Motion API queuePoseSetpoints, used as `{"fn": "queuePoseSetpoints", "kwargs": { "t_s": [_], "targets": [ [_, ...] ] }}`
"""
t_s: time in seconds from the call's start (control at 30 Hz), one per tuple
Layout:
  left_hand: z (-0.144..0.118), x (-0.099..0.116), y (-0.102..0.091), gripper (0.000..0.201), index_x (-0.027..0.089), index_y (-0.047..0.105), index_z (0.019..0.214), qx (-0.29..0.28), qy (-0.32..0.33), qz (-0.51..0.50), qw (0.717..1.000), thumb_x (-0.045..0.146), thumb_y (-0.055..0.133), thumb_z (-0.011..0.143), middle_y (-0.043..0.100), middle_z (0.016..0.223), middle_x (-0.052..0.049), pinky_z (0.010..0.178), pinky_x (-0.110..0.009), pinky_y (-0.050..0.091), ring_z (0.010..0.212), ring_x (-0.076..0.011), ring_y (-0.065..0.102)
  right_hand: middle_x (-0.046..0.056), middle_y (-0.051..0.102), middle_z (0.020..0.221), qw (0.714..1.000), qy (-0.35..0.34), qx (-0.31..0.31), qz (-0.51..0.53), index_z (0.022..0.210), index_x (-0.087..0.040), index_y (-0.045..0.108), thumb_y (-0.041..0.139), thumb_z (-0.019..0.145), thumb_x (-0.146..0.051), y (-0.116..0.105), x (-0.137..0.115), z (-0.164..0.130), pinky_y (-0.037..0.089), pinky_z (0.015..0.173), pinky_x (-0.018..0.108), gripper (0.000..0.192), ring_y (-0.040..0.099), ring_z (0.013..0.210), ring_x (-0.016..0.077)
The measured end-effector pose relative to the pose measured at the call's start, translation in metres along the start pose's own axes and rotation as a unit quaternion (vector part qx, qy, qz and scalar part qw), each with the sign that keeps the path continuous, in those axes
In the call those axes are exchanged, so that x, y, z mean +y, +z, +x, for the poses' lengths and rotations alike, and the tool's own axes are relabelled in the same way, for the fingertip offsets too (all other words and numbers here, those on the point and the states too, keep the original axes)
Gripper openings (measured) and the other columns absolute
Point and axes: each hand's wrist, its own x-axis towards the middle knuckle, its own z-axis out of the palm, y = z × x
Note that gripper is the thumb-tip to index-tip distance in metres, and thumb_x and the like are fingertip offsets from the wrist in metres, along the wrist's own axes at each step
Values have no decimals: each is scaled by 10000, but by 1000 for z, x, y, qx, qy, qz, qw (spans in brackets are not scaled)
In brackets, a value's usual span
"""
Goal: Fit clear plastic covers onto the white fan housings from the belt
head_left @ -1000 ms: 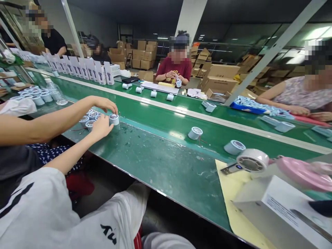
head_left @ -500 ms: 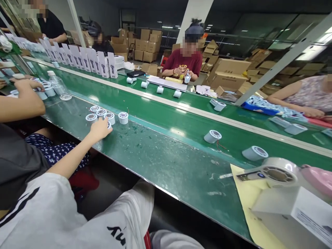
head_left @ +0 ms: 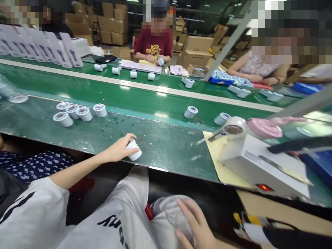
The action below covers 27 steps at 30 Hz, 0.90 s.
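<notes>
My left hand point(head_left: 119, 149) reaches out over the near green bench point(head_left: 166, 152) and is closed around a small white round part point(head_left: 135, 152) with thin red wires trailing from it. It holds the part just above the bench's front edge. My right hand point(head_left: 196, 225) is low over my lap, fingers spread on a blurred clear round piece point(head_left: 176, 216); whether it grips the piece is unclear. A cluster of the same white round parts point(head_left: 75, 113) stands on the bench to the left.
Two more round parts point(head_left: 191, 111) lie on the green conveyor belt point(head_left: 145, 100). A white box machine point(head_left: 259, 162) with a red light sits on a yellow sheet point(head_left: 214, 155) at right, with a white fan head point(head_left: 232, 128) and pink part point(head_left: 264, 128). People work across the belt; white cartons point(head_left: 44, 45) stand far left.
My left hand left the cluster of round parts and came right and toward me with one part in it. My right hand has come into view. The neighbour's arm is out of view.
</notes>
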Motion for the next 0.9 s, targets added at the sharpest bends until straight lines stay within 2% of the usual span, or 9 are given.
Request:
{"fn": "queuePoseSetpoints", "kwargs": {
  "t_s": [0.03, 0.13, 0.2, 0.27, 0.37, 0.5, 0.63, 0.73, 0.9],
  "targets": [
    [1, 9, 14, 501, 157, 534, 1241, -59, 16, -68, 996, 497, 533, 873, 689, 1136, -131, 852, -359, 536, 965, -258, 669, 132, 633, 1271, 998, -54, 27, -33, 1486, -383, 530, 554, 989, -412, 9, -5, 6, 660, 783, 474, 499, 706, 1084, 352],
    [4, 36, 55, 427, 149, 629, 1040, -230, 38, -157, 960, 504, 450, 886, 701, 908, -79, 608, -280, 496, 707, -189, 631, 148, 593, 1258, 978, -97, 93, -161, 1444, -296, 575, 541, 1005, -326, 26, -18, 25, 636, 806, 442, 442, 656, 1081, 323],
    [7, 52, 76, 391, 148, 659, 981, -333, 52, -173, 925, 481, 486, 872, 676, 797, -43, 534, -253, 441, 611, -160, 578, 150, 576, 1251, 960, -71, 122, -240, 1393, -280, 612, 563, 989, -268, 25, -23, 31, 620, 817, 456, 408, 621, 1073, 325],
    [10, 64, 89, 311, 156, 685, 954, -405, 102, -172, 892, 424, 568, 848, 691, 831, -32, 612, -252, 470, 682, -158, 601, 161, 567, 1287, 949, -13, 117, -292, 1312, -262, 663, 600, 947, -182, 18, -24, 30, 610, 814, 485, 378, 600, 1065, 340],
    [14, 76, 100, 219, 174, 714, 985, -382, 220, -134, 887, 333, 622, 865, 719, 1017, -52, 884, -304, 493, 937, -195, 641, 164, 563, 1341, 961, 76, 76, -254, 1059, -220, 736, 657, 862, -74, 8, -21, 19, 605, 834, 495, 258, 594, 1100, 356],
    [13, 78, 114, 331, 188, 704, 1129, -288, 270, -131, 909, 393, 710, 870, 692, 1097, -77, 979, -368, 482, 1023, -228, 639, 144, 587, 1294, 988, 139, 70, 3, 883, -202, 701, 733, 875, -213, 3, -18, 9, 595, 897, 432, 35, 642, 1117, 304],
    [11, 68, 131, 687, 229, 713, 1234, -248, 286, -160, 911, 545, 900, 654, 625, 1106, -74, 980, -405, 511, 1035, -244, 622, 115, 661, 1148, 963, 195, 135, 130, 792, -208, 693, 590, 988, -316, 6, -20, 9, 562, 912, 413, 245, 681, 1046, 262],
    [12, 58, 137, 672, 237, 754, 1193, -252, 322, -147, 901, 564, 909, 627, 599, 1137, -98, 1023, -449, 505, 1109, -274, 607, 101, 695, 1049, 947, 219, 178, 151, 712, -208, 701, 598, 973, -308, 8, -20, 10, 560, 859, 391, 298, 691, 1007, 260],
    [9, 56, 132, 700, 240, 663, 1346, -324, 330, -162, 872, 435, 889, 713, 657, 1320, -141, 1075, -458, 486, 1220, -302, 624, 88, 729, 967, 918, 250, 195, 239, 603, -213, 704, 679, 931, -358, 8, -18, 10, 594, 753, 352, 359, 721, 908, 245]
  ]
}}
